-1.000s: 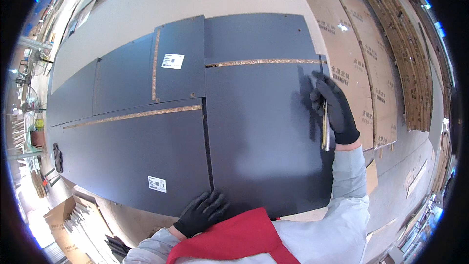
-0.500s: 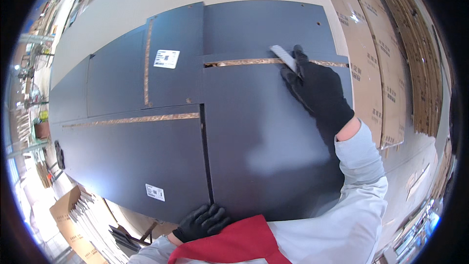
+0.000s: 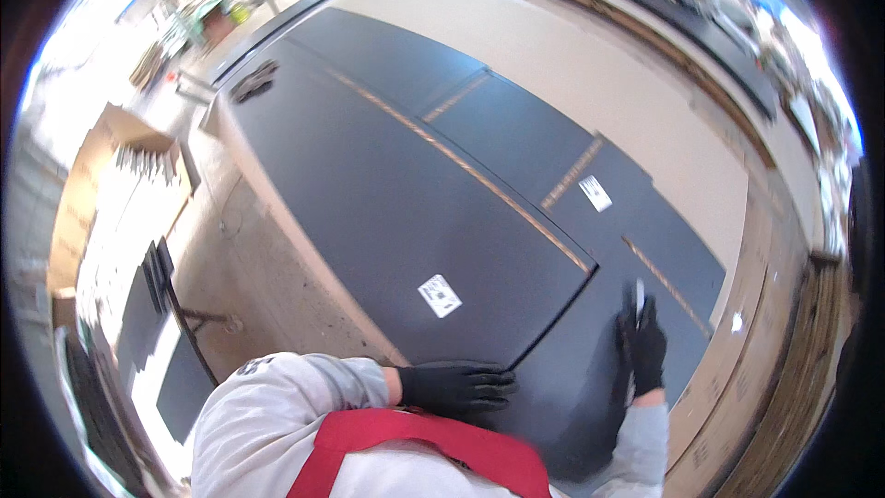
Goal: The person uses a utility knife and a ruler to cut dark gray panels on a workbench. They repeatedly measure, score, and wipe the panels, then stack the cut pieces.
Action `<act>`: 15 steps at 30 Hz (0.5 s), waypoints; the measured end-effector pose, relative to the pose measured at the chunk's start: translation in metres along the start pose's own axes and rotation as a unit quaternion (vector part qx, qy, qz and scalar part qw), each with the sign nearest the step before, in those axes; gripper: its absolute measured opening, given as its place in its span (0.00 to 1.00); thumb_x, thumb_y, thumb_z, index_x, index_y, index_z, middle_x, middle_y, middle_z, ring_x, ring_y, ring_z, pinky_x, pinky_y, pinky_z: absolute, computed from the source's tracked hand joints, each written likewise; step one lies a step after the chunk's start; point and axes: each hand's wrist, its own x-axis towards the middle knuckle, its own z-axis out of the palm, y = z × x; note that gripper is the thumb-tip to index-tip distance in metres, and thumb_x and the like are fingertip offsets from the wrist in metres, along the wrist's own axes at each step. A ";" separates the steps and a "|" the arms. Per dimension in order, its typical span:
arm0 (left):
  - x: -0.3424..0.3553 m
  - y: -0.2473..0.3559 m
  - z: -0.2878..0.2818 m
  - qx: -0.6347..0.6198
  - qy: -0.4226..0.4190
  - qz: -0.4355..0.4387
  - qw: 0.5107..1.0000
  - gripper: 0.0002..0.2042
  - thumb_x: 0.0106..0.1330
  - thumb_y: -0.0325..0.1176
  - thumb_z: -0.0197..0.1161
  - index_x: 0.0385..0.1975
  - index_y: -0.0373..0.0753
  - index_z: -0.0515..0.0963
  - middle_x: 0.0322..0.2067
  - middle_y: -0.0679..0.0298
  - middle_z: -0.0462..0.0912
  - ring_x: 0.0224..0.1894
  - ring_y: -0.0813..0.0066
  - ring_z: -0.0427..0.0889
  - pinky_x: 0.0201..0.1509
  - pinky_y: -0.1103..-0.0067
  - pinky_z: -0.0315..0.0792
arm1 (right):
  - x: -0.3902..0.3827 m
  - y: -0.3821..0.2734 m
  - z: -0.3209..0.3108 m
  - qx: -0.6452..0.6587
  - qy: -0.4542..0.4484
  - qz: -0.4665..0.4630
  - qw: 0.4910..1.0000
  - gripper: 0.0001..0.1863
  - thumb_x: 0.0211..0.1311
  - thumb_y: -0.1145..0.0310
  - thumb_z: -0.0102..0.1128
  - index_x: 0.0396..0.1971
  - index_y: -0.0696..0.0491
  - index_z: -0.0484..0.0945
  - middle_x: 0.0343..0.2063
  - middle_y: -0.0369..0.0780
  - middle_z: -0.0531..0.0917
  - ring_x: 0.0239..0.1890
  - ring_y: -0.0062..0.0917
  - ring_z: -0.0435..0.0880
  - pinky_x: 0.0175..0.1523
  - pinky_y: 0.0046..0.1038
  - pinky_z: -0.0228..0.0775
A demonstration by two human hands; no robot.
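Note:
Dark grey boards point(image 3: 442, 212) lie side by side and partly overlapping, with bare chipboard-coloured strips along some edges. My right hand point(image 3: 643, 346), in a black glove, is closed on a small, flat, light-grey strip-shaped tool point(image 3: 640, 295), blurred, its exact kind unclear. It is over the near right board, beside a short chipboard-coloured edge point(image 3: 668, 286). My left hand point(image 3: 456, 387), also black-gloved, rests flat with fingers stretched out on the boards' near side, by the dark gap point(image 3: 553, 315) between two boards. One white label point(image 3: 440, 296) is on the large board, another white label point(image 3: 595, 194) farther off.
A crumpled dark glove-like thing point(image 3: 255, 80) lies at the far left end of the boards. Beneath them is a pale sheet point(image 3: 682, 129). To the left stand an open cardboard box point(image 3: 78, 189) and dark panels point(image 3: 166, 350). Flat cartons point(image 3: 728, 360) lie along the right.
The view has swung toward the left end of the boards. My left hand has gone from curled at the near edge to stretched flat. My right hand has come nearer, still holding the light-grey tool.

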 end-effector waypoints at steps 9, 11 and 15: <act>-0.100 0.018 -0.018 -0.214 0.291 -0.168 0.917 0.13 0.66 0.33 0.58 0.48 0.40 0.78 0.54 0.58 0.78 0.59 0.62 0.74 0.63 0.67 0.66 | -0.159 -0.186 0.006 0.861 -0.083 0.081 0.496 0.26 0.72 0.48 0.44 0.57 0.53 0.69 0.11 0.27 0.56 0.11 0.11 0.52 0.15 0.19 0.47; -0.141 0.028 -0.036 -0.267 0.334 -0.293 0.856 0.19 0.64 0.31 0.62 0.55 0.38 0.74 0.54 0.56 0.78 0.59 0.61 0.74 0.61 0.68 0.70 | -0.196 -0.245 0.029 0.845 -0.106 0.157 0.500 0.26 0.68 0.41 0.46 0.46 0.50 0.75 0.13 0.28 0.60 0.12 0.13 0.55 0.17 0.18 0.50; -0.204 0.044 -0.053 -0.403 0.484 -0.287 0.722 0.25 0.68 0.30 0.59 0.63 0.34 0.63 0.51 0.52 0.79 0.55 0.64 0.77 0.59 0.71 0.72 | -0.223 -0.345 0.066 0.718 -0.434 0.234 0.492 0.16 0.73 0.54 0.47 0.44 0.51 0.74 0.19 0.28 0.69 0.21 0.15 0.66 0.23 0.20 0.59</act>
